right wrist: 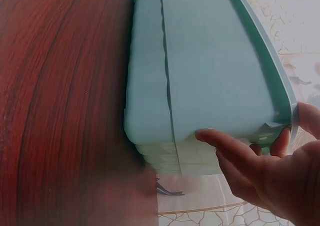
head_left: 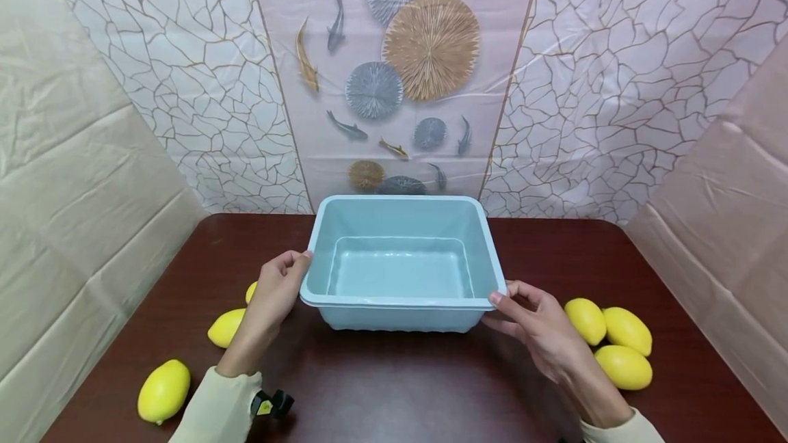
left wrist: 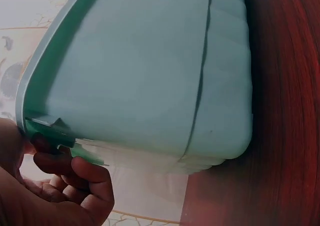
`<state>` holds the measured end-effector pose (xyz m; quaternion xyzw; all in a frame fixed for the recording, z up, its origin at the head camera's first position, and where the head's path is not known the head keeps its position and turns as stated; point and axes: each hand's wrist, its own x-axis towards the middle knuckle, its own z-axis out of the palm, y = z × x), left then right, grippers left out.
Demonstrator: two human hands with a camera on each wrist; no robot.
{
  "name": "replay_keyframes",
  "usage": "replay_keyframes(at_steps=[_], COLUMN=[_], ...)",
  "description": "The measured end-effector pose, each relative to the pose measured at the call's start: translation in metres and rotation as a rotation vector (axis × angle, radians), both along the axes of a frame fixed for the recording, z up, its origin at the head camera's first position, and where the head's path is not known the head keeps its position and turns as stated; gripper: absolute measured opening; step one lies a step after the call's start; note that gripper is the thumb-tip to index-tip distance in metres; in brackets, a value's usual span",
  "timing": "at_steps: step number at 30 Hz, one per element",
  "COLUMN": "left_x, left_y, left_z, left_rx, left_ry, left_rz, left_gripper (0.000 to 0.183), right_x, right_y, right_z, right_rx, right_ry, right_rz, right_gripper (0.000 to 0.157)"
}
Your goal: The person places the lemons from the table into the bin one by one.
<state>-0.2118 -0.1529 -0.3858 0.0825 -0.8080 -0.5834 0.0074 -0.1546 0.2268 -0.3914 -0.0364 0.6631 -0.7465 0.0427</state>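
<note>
A light blue plastic basin [head_left: 400, 318], rectangular with a raised rim, stands upright at the middle of the table in the head view, its inside bare. My left hand [head_left: 275, 292] pinches the rim on its left side; in the left wrist view the fingers [left wrist: 95, 178] curl under the lip near a corner. At the near right corner my right hand [head_left: 542, 327] grips the rim, thumb on top. The right wrist view has its fingers [right wrist: 230, 148] beneath the lip, with one fingertip against the basin's wall.
Three yellow lemons [head_left: 626, 331] cluster on the right of the dark red wooden table [head_left: 394, 388]. On the left lie a lemon [head_left: 164, 392] near the front, another lemon [head_left: 225, 327] beside my left wrist, and one partly hidden behind it. A patterned cloth [head_left: 394, 122] hangs behind the table.
</note>
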Motion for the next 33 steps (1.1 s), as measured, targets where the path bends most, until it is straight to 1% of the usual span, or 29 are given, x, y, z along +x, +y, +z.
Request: replay_keyframes(at_steps=[4, 11, 17, 19, 23, 26, 30, 33], left_x=[-0.001, -0.003, -0.003, -0.004, -0.005, -0.006, -0.007, -0.007], left_y=[0.002, 0.003, 0.001, 0.000, -0.001, -0.002, -0.004, -0.004], left_z=[0.000, 0.002, 0.004, 0.005, 0.006, 0.006, 0.006, 0.006], left_rx=[-0.021, -0.027, -0.049, -0.059, -0.078, -0.102, -0.139, -0.147], left_ry=[0.003, 0.030, 0.037, 0.036, 0.029, 0.030, 0.047, 0.058], left_rz=[-0.007, -0.017, -0.039, -0.051, -0.076, -0.089, -0.100, -0.113], left_gripper=[0.044, 0.043, 0.042, 0.042, 0.042, 0.041, 0.041, 0.040], right_x=[0.000, -0.001, -0.002, -0.003, -0.005, -0.006, -0.011, -0.016], right_y=[0.001, 0.000, 0.001, 0.002, 0.005, 0.007, 0.009, 0.009], right_z=[0.000, 0.003, 0.002, 0.002, 0.004, 0.007, 0.013, 0.017], right_rx=[0.019, 0.055, 0.059, 0.077, 0.179, 0.273, 0.359, 0.411], right_ry=[-0.014, -0.030, -0.035, -0.043, -0.065, -0.061, -0.042, -0.054], right_rz=[0.002, -0.006, -0.028, -0.042, -0.079, -0.095, -0.089, -0.083], right_gripper=[0.012, 0.016, 0.019, 0.021, 0.032, 0.041, 0.051, 0.058])
